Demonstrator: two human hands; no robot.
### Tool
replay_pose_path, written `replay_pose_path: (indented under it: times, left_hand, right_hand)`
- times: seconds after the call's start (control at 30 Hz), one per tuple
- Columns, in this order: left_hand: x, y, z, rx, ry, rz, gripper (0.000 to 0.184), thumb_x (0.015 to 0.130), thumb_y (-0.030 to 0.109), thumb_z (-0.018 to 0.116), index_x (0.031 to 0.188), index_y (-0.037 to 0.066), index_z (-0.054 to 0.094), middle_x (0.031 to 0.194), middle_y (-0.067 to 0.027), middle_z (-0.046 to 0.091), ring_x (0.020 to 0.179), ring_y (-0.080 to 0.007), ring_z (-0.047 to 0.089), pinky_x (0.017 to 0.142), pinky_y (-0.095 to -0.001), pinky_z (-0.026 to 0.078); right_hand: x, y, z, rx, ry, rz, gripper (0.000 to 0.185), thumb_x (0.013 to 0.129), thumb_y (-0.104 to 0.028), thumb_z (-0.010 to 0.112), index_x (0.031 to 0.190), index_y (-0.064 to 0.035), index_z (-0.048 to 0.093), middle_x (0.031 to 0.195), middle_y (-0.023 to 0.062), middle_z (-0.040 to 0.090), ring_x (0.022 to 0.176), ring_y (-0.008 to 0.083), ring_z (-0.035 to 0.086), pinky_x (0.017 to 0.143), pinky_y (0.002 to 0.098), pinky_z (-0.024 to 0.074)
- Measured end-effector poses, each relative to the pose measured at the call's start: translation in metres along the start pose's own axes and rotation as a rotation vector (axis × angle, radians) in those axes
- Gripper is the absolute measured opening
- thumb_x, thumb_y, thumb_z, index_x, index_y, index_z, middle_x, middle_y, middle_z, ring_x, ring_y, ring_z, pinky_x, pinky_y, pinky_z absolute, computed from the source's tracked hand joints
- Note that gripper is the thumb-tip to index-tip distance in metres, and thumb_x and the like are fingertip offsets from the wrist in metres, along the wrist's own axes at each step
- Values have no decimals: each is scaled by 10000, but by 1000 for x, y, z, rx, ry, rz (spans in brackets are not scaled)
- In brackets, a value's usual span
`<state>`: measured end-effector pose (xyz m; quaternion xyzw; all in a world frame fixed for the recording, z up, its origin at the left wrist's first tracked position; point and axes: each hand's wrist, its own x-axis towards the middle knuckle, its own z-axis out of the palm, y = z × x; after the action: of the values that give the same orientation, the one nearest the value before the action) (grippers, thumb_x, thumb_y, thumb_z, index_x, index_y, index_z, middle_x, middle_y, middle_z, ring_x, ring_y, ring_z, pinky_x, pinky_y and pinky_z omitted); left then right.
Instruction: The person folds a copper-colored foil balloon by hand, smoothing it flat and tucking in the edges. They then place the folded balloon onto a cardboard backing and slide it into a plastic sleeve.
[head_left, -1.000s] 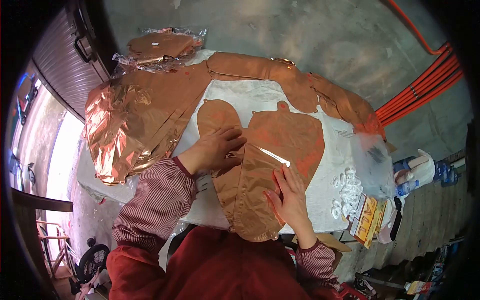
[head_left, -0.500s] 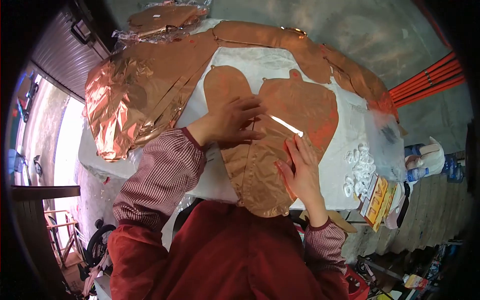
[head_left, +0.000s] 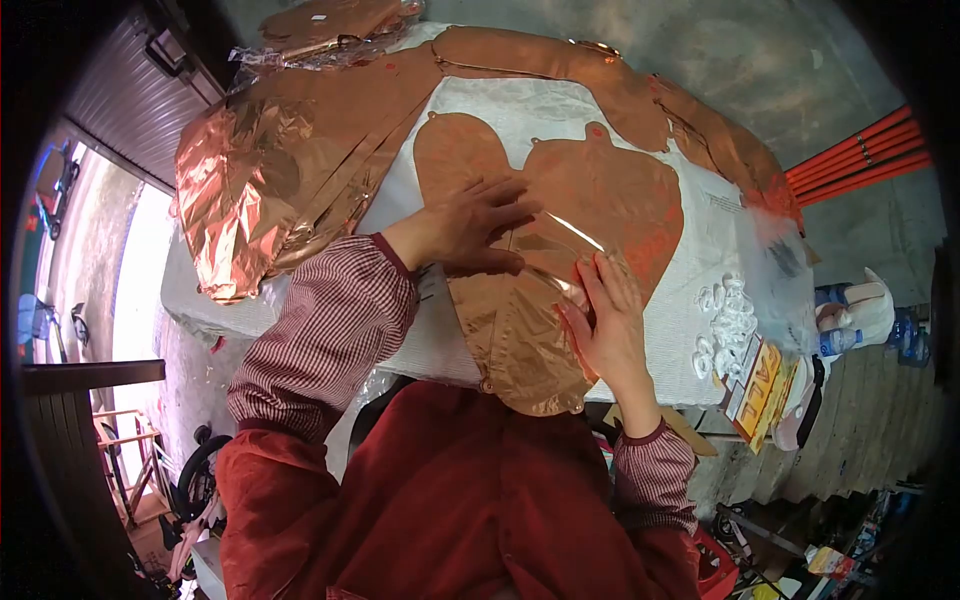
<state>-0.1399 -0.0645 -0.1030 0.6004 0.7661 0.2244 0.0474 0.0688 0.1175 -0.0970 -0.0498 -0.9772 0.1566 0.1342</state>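
A white surface [head_left: 665, 345] fills the middle of a concrete-walled room.

On it, directly beneath both hands, lies the copper-coloured foil [head_left: 548, 250], two rounded lobes beyond the fingers and its narrow end reaching past the near edge towards the body. The left hand [head_left: 468, 230] is palm down with fingers spread, clenching nothing. The right hand [head_left: 612, 322] rests on the foil with its thumb apart from the fingers; I see no firm grip, though whether the fingertips catch a fold I cannot tell. A bright crease [head_left: 577, 231] runs between the hands.

For handling so thin a sheet well, I would let the left palm anchor it lightly and have the right stroke away from the crease, never across it (nails kept up, since foil probably marks easily). The overhanging end deserves care too, as it could drag the rest.

Left of the left hand is a large crinkled sheet [head_left: 240, 210]; beyond both hands, a long foil strip [head_left: 530, 55]. Right of the right hand lie white rings [head_left: 722, 325], with a yellow packet [head_left: 760, 390] nearer the body and a clear bag [head_left: 780, 275] farther out. Farthest right, past the bag, are orange pipes [head_left: 860, 160].
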Motion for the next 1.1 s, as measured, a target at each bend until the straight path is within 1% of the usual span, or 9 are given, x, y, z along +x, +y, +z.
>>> replay_pose_path:
  times: [0.43, 0.5, 0.7, 0.77, 0.87, 0.93, 1.0, 1.03, 1.1]
  left_hand:
    - [1, 5, -2, 0, -40, -22, 734, 788, 497, 676, 1360, 94, 457, 1469, -188, 343, 1401, -333, 261, 1133, -466, 243]
    - [1, 3, 1, 27, -15, -20, 759, 759, 468, 710, 1365, 77, 470, 1459, -198, 371, 1378, -347, 314, 1124, -451, 262]
    - [2, 4, -2, 58, -47, -35, 772, 755, 493, 701, 1365, 79, 473, 1462, -200, 367, 1380, -350, 309, 1120, -451, 268]
    - [3, 6, -5, 63, -70, -33, 759, 768, 495, 690, 1363, 82, 463, 1467, -202, 351, 1390, -352, 281, 1131, -459, 249]
    - [2, 2, -1, 53, -65, -17, 739, 787, 493, 675, 1358, 80, 453, 1470, -203, 336, 1396, -357, 257, 1142, -465, 230]
    - [3, 4, -3, 39, -36, 16, 732, 792, 489, 670, 1354, 75, 453, 1469, -203, 337, 1392, -361, 262, 1142, -463, 230]
    - [4, 8, -8, 67, -72, -35, 750, 750, 475, 714, 1350, 86, 487, 1470, -187, 362, 1363, -368, 319, 1087, -469, 307]
    - [4, 8, -9, 72, -65, -14, 750, 750, 475, 714, 1350, 86, 487, 1470, -187, 362, 1363, -368, 319, 1087, -469, 307]
    - [5, 8, -10, 44, -79, -26, 749, 751, 468, 715, 1352, 87, 483, 1472, -181, 361, 1360, -367, 324, 1069, -476, 325]
  right_hand:
    - [-18, -11, -12, 69, -32, 83, 563, 861, -246, 656, 1325, 26, 489, 1422, 271, 395, 1336, 409, 359, 1107, 463, 277]
    - [-19, -11, -13, 67, -34, 87, 565, 860, -240, 655, 1328, 26, 486, 1426, 273, 389, 1338, 412, 355, 1108, 463, 276]
    - [-16, -4, -15, 95, -23, 99, 576, 850, -247, 658, 1332, 18, 486, 1432, 263, 387, 1347, 413, 340, 1116, 465, 264]
    - [-15, 3, -15, 42, -35, 58, 576, 849, -208, 655, 1353, 2, 470, 1454, 222, 375, 1350, 381, 346, 1106, 444, 287]
    - [-15, 6, -11, 47, -83, 59, 621, 853, -299, 654, 1360, 3, 461, 1447, 251, 371, 1360, 405, 323, 1130, 468, 239]
    - [-15, 5, -12, 77, -66, 91, 622, 853, -311, 654, 1360, -4, 465, 1450, 246, 370, 1364, 402, 320, 1130, 468, 238]
    - [-15, 4, -14, 119, -62, 125, 621, 859, -337, 650, 1363, -21, 471, 1453, 239, 372, 1374, 393, 310, 1126, 467, 239]
    - [-15, 5, -14, 106, -45, 132, 621, 859, -337, 650, 1363, -21, 471, 1453, 239, 372, 1374, 393, 310, 1126, 467, 239]
    - [-15, 8, -15, 43, -83, 63, 620, 848, -270, 668, 1363, 5, 458, 1452, 227, 378, 1352, 384, 348, 1097, 450, 297]
